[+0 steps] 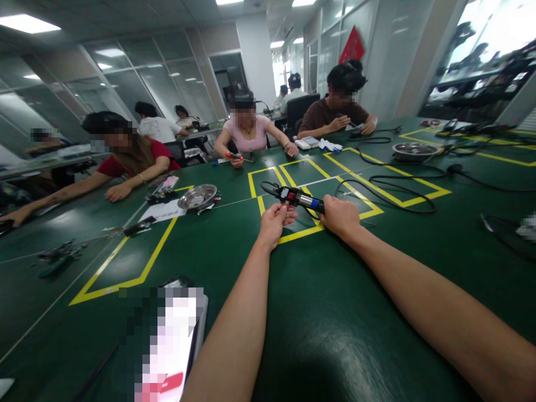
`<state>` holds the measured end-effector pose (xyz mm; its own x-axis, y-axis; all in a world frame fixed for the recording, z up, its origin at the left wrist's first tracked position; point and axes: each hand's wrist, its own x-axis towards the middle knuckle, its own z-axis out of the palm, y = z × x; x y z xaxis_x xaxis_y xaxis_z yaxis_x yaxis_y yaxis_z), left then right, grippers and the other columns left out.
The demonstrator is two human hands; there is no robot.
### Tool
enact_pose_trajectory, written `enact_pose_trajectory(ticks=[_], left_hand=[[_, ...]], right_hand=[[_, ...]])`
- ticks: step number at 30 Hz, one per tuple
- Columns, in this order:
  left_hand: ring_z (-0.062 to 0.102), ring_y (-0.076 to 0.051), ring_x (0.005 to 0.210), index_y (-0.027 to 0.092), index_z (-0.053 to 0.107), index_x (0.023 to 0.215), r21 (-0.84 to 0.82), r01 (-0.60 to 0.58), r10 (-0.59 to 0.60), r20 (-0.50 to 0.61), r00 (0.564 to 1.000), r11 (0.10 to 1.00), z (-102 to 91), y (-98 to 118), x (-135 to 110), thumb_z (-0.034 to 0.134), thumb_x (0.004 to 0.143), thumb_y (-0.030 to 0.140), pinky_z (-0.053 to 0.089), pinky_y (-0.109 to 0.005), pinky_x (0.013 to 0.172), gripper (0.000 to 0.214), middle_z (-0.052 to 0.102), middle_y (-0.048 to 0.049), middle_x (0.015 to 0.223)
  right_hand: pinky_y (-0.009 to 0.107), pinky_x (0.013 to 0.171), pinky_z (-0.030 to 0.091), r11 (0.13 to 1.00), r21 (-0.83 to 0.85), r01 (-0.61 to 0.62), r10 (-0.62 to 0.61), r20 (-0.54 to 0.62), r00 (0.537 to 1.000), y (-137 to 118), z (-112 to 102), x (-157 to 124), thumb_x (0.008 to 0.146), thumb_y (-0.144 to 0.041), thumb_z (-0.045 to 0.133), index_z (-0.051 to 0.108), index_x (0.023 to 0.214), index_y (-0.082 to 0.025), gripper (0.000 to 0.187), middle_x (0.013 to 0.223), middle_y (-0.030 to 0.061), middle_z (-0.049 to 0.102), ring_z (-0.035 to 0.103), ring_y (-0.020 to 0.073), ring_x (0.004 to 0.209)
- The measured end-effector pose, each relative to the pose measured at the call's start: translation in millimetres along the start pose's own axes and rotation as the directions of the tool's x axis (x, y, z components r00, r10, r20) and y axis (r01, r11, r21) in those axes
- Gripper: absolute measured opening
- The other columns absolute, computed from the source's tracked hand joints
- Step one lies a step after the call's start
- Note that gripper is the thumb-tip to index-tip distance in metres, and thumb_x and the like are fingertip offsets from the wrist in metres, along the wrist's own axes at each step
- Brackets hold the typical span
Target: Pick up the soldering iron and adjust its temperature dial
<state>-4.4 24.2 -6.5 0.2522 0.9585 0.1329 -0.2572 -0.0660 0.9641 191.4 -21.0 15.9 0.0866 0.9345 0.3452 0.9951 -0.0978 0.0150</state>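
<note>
My right hand (341, 215) is wrapped round the black rear end of a cylindrical tool (307, 201) with a silver barrel and a blue band. The tool lies almost level above the green table. At its left end is a small black part (286, 194) with red and white areas. My left hand (274, 223) pinches this part from below between thumb and forefinger, the other fingers loosely extended. Whether the part is joined to the tool I cannot tell. A black cable (268, 188) loops out just left of it.
Yellow tape outlines (301, 237) mark the green table (318, 318). A phone-like device with a lit screen (171, 340) stands at front left. Metal bowls (199, 196) (414, 151) lie left and right. Black cables (402, 181) coil at right. Co-workers (249, 131) sit opposite.
</note>
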Motion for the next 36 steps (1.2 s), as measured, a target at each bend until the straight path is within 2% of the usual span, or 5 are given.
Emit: enact_pose_trajectory(ticks=[7, 18, 36], left_hand=[[0.070, -0.014, 0.079, 0.013, 0.058, 0.093, 0.003, -0.002, 0.002, -0.014, 1.000, 1.000, 0.4, -2.0, 0.9, 0.065, 0.087, 0.034, 0.055, -0.024, 0.067, 0.023, 0.068, -0.0095, 0.099], [0.069, -0.013, 0.076, 0.013, 0.057, 0.092, 0.019, -0.015, 0.016, -0.039, 0.999, 1.000, 2.8, -1.5, -0.3, 0.066, 0.086, 0.037, 0.055, -0.024, 0.066, 0.026, 0.069, -0.0090, 0.097], [0.070, -0.015, 0.075, 0.015, 0.052, 0.087, 0.044, -0.032, 0.034, -0.043, 0.999, 0.999, 3.0, -3.6, 1.5, 0.062, 0.088, 0.041, 0.054, -0.025, 0.064, 0.027, 0.069, -0.0083, 0.093]], right_hand=[[0.032, 0.069, 0.045, 1.000, -0.006, 0.004, -0.004, 0.012, 1.000, -0.6, -2.8, -0.1, 0.090, -0.039, 0.051, 0.055, 0.104, -0.017, 0.027, 0.101, 0.0145, 0.069, 0.068, 0.0288, 0.083], [0.032, 0.074, 0.044, 1.000, 0.002, -0.006, 0.005, 0.056, 0.998, -2.2, -6.6, -0.4, 0.091, -0.039, 0.050, 0.056, 0.108, -0.015, 0.030, 0.105, 0.0174, 0.068, 0.067, 0.0274, 0.087], [0.032, 0.071, 0.045, 1.000, 0.003, 0.023, -0.023, 0.030, 0.999, -2.5, -4.2, -0.7, 0.091, -0.040, 0.050, 0.056, 0.105, -0.015, 0.029, 0.102, 0.0149, 0.068, 0.067, 0.0276, 0.084]])
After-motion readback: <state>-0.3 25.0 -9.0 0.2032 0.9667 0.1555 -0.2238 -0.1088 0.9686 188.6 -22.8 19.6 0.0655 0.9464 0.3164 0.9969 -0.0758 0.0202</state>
